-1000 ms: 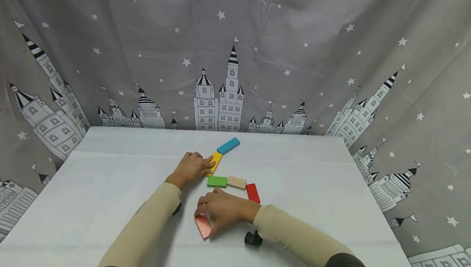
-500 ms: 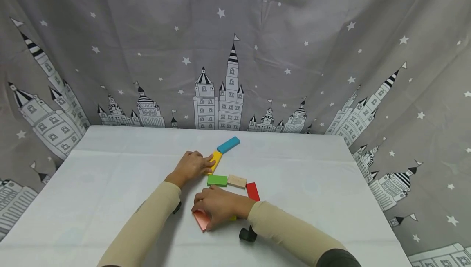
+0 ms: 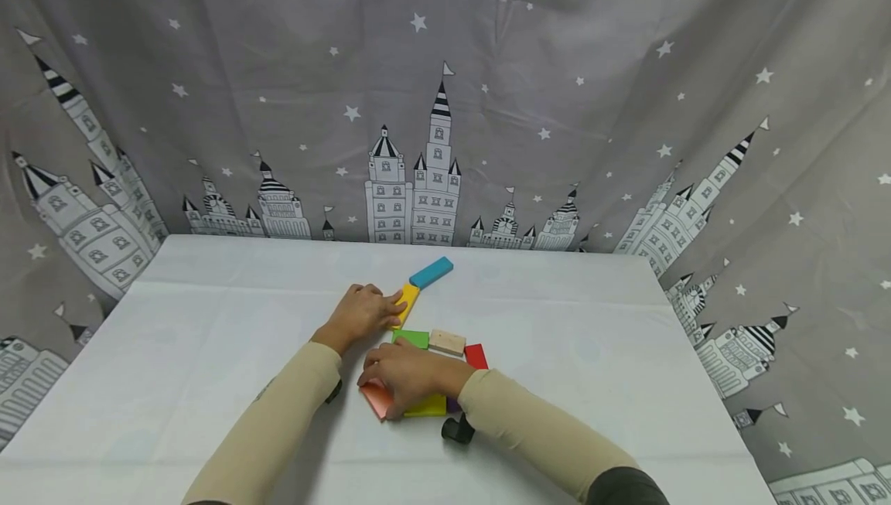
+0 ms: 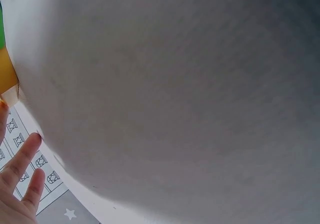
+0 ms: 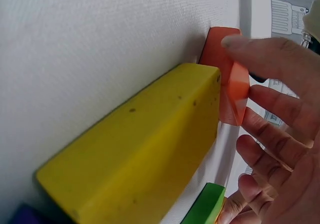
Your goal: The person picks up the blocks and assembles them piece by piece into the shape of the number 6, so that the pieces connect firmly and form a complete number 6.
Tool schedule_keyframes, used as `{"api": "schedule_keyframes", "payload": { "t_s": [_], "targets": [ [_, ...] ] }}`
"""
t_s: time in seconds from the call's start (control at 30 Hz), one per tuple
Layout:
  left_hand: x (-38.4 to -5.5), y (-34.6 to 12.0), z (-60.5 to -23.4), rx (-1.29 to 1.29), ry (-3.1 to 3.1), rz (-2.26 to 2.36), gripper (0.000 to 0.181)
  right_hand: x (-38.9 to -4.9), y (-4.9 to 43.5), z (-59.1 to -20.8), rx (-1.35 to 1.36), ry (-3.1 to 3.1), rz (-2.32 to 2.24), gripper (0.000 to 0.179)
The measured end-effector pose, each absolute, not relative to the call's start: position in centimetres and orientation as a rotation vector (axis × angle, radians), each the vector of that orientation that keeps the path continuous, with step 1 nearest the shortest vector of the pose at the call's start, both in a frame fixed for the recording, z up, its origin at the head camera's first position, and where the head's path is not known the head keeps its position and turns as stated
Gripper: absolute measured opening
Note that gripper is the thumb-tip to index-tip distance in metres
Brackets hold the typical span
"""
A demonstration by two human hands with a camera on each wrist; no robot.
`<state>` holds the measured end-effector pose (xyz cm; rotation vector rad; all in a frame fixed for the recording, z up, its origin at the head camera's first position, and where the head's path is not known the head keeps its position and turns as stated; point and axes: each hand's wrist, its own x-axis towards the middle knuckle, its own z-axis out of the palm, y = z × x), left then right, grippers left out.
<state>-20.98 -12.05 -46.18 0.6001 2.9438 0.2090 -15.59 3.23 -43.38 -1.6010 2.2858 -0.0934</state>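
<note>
In the head view, my right hand [image 3: 411, 376] pinches a salmon-pink block [image 3: 377, 398] between thumb and fingers. The block sits at the left end of a yellow block [image 3: 426, 407]; the right wrist view shows the pink block [image 5: 215, 48] right at the yellow block's end [image 5: 150, 129]. My left hand [image 3: 360, 314] lies further back with its fingertips on an orange-yellow block [image 3: 407, 302]. Other fingers of that hand [image 4: 20, 169] stretch out straight in the left wrist view. A green block [image 3: 414, 338] lies just in front of the orange-yellow one, partly behind my right hand.
A blue block [image 3: 431, 271] continues the line at the back. A plain wooden block [image 3: 447, 342] and a red block [image 3: 476, 356] follow the green one, and a purple block [image 3: 452, 404] shows beside my right wrist. The white table [image 3: 578, 319] meets a grey castle-print curtain [image 3: 299, 87].
My right hand has slid the pink block away from me and slightly left, up to the yellow block's end, uncovering more of the yellow block. My left hand stays on the orange-yellow block.
</note>
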Motion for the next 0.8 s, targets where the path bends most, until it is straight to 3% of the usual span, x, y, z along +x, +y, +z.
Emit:
{"api": "schedule_keyframes", "payload": {
  "t_s": [0.8],
  "targets": [
    [-20.92, -11.97, -45.89, 0.583, 2.924, 0.187, 0.045, -15.91, 3.23, -43.57, -1.598, 2.316, -0.121, 0.048]
  ]
}}
